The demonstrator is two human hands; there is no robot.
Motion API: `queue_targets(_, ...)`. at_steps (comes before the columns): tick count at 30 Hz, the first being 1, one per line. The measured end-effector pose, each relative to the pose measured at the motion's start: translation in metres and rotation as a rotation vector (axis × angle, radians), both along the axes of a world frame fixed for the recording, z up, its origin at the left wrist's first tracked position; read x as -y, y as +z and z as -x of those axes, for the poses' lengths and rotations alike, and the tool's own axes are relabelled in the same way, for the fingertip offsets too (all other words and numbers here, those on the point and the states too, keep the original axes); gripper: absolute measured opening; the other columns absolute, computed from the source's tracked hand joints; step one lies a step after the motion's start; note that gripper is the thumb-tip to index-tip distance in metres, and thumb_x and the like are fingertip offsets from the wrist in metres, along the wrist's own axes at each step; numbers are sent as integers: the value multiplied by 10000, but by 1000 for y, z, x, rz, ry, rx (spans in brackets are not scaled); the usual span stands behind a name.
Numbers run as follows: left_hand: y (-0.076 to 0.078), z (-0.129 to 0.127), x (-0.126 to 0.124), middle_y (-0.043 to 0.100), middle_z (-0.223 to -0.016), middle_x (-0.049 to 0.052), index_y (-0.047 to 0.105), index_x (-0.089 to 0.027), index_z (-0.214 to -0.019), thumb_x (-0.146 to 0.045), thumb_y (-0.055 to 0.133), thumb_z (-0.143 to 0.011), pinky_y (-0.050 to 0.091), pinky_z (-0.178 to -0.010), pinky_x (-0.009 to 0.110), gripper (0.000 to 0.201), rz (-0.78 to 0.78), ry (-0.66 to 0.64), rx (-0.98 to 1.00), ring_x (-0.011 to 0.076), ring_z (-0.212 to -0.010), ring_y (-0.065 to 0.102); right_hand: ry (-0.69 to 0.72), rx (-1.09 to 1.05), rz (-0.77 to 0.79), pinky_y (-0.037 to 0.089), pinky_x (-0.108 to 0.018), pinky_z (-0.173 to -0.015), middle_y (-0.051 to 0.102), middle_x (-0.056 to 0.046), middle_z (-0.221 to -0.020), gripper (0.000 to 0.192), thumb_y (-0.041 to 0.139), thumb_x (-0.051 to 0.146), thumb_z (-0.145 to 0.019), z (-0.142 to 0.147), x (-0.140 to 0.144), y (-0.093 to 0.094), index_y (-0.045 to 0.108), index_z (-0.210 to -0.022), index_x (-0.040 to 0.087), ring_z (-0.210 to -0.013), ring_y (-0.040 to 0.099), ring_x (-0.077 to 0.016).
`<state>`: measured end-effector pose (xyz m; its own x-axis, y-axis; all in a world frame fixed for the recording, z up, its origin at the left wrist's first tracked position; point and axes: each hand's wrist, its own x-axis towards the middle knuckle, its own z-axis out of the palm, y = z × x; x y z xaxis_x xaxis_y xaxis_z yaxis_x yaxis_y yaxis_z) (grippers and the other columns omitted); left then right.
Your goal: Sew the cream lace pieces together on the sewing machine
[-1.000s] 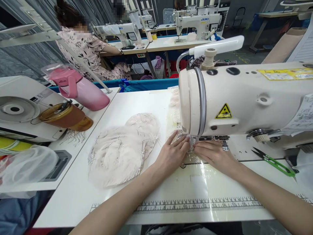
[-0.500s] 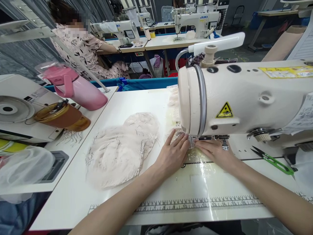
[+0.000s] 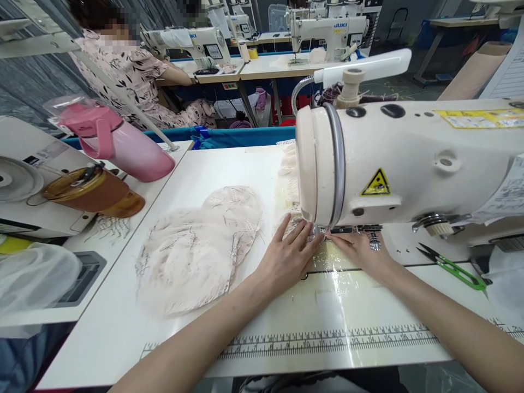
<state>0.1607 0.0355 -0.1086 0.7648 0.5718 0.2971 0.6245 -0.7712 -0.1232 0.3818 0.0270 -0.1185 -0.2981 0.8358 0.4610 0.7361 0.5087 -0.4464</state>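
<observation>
Lace piece [image 3: 295,222], apparently lengthwise away

Head view, looking forward-down, close over sewing table [image 3: 229,169]

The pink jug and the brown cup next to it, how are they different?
The pink jug is bigger and solid pink; the brown cup is smaller and see-through amber. The pink jug has a big looped handle and a clear plastic cover over its top; the brown cup has a gold-coloured lid with a dark clip. Both lie tipped on their sides, left of the white table.
</observation>
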Motion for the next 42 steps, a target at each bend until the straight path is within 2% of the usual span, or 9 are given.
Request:
queue_targets(4,-1,-1,0,594,-1257,147,536,-144,-1290,-221,395,-952,272,-1104,563,374,-7,10,2,292,-1227,518,-26,0,37,548,-405,-728,708,-49,-942,263,437,337,-947,-4,1,-12,690,-1011,300,-928,661,-246)
queue_targets(10,-1,-3,-1,593,-1263,136,541,-147,-1289,-250,416,-957,262,-1107,573,369,1,37,12,303,-1246,496,-179,24,108,554,-425,-785,692,-58,-1031,342,385,422,-950,0,5,-25,656,-1126,309,-1023,632,-265)
queue_targets(14,-2,-3,0,590,-1278,111,576,-118,-1230,-164,425,-948,318,-1112,472,323,-46,-40,44,246,-1206,531,-151,67,75,532,-468,-848,702,-48,-1008,312,428,426,-930,2,4,-16,660,-1116,330,-999,633,-268)
queue_targets(17,-2,-2,-1,612,-1248,114,593,-83,-1191,-135,419,-944,387,-1069,398,307,-90,-78,39,228,-1175,557,-61,128,71,510,-473,-881,711,-28,-999,295,428,406,-933,3,5,-7,681,-1071,337,-953,646,-248)
queue_targets(21,-1,-3,-3,602,-1254,144,576,-52,-1201,-211,418,-944,367,-1083,449,341,-7,-17,48,268,-1195,546,-30,199,93,518,-470,-866,716,-33,-991,301,455,422,-927,7,11,1,669,-1114,322,-956,652,-242)
queue_targets(26,2,-3,-4,582,-1290,115,552,-107,-1247,-240,390,-952,324,-1106,483,362,72,0,51,272,-1223,524,25,113,193,522,-445,-907,707,-5,-1061,304,463,397,-936,10,13,3,630,-1179,321,-1044,634,-217)
queue_targets(32,2,-3,-3,593,-1278,110,553,-99,-1249,-229,394,-937,307,-1113,505,373,69,7,62,277,-1205,538,65,24,311,500,-458,-961,668,7,-1169,343,440,425,-944,10,10,2,598,-1227,312,-1164,574,-226)
queue_targets(42,2,-6,-3,591,-1280,106,556,-105,-1237,-244,389,-936,284,-1119,516,372,62,57,53,290,-1232,511,13,91,345,480,-493,-939,675,-5,-1156,409,401,485,-942,12,12,8,542,-1292,327,-1114,594,-246)
